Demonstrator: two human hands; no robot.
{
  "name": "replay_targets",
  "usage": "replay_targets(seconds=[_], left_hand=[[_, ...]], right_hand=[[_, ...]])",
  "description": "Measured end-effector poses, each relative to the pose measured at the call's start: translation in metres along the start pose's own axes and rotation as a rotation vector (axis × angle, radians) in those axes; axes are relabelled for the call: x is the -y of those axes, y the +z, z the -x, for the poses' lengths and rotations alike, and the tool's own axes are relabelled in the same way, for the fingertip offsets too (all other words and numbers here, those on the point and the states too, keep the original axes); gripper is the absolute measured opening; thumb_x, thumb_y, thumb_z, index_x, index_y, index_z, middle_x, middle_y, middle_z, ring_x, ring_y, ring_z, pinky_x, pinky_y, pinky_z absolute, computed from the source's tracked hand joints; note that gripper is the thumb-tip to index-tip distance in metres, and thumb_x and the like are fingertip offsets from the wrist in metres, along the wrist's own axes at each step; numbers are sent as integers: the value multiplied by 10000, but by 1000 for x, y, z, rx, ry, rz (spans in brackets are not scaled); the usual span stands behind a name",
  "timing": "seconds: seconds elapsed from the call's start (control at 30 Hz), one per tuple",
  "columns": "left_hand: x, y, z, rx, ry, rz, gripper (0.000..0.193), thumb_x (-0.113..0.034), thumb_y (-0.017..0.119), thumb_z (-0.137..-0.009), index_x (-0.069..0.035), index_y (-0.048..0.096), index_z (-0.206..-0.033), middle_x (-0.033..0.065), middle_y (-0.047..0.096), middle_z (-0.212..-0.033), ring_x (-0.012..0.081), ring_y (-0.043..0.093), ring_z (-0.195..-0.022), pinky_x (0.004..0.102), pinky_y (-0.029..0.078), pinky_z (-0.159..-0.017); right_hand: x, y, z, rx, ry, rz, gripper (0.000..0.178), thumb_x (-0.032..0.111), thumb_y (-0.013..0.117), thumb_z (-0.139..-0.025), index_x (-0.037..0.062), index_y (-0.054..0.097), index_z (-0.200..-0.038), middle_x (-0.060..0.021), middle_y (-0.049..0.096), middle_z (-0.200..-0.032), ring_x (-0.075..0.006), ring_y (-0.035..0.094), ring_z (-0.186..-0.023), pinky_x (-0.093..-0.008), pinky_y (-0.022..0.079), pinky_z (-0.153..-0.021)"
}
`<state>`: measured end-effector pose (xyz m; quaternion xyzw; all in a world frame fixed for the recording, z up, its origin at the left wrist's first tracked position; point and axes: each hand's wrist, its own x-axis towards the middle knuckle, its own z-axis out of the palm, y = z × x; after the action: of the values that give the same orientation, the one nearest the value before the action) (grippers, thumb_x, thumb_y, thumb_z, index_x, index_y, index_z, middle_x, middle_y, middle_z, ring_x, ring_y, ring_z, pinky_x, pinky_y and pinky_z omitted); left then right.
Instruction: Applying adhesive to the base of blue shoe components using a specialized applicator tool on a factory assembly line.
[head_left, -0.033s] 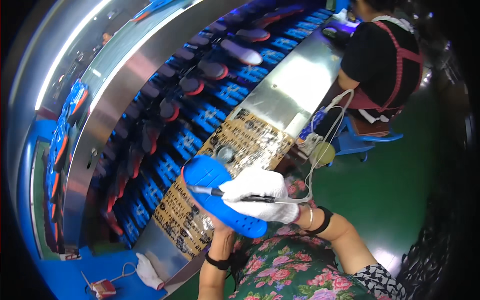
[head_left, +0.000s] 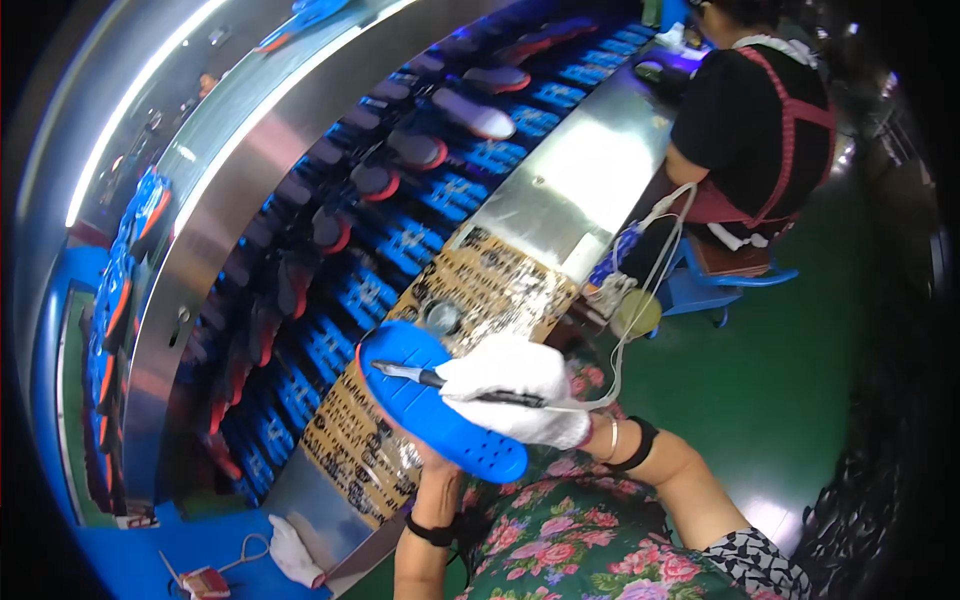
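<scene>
My bare left hand [head_left: 438, 462] grips a blue shoe sole [head_left: 422, 408] from beneath, its fingers mostly hidden under it. The sole has a thin red-orange edge, cut lines across its face and small holes at the end nearest me. In a white knitted glove, my right hand [head_left: 515, 378] is closed round a grey and black pen-shaped tool [head_left: 425, 377] with a white cord. The tool's tip lies over the sole's far left end, close to its rim; whether it touches cannot be seen.
A small metal cup [head_left: 441, 318] stands on taped brown cardboard [head_left: 490, 268]. Beyond lies a conveyor with rows of soles [head_left: 375, 182]. A loose white glove [head_left: 292, 553] and a red box [head_left: 205, 582] lie lower left. A co-worker [head_left: 750, 130] sits at upper right.
The sole has tilted slightly, showing more of its upper face. The tool's tip sits a little higher against it, and the whole view has shifted slightly.
</scene>
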<state>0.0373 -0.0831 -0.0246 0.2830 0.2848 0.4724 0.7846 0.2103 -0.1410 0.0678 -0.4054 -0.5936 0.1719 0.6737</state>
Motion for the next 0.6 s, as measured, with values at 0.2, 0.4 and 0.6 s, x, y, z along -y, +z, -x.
replay_targets(seconds=[0.2,0.4,0.6], left_hand=[[-1,-10,-2,54,12,-21,1024,-873,286,-870,-143,229,-1586,103,404,-1557,307,451,-1373,464,367,-1151],[-3,-19,-11,115,21,-22,1026,-872,291,-871,-140,227,-1587,106,398,-1561,309,451,-1373,467,367,-1151],[-1,-33,-19,162,-18,-36,981,-851,347,-878,-176,259,-1585,106,412,-1554,332,513,-1313,518,419,-1110]], right_hand=[[4,16,23,184,-198,157,208,102,774,-815,82,767,-1022,-95,747,-1068,-281,715,-944,-395,573,-829],[6,-1,14,-5,65,-84,188,74,784,-812,62,766,-998,-118,750,-1057,-284,711,-927,-383,563,-799],[0,5,18,138,-234,3,205,82,788,-799,80,760,-1002,-99,739,-1006,-279,703,-883,-359,558,-779]])
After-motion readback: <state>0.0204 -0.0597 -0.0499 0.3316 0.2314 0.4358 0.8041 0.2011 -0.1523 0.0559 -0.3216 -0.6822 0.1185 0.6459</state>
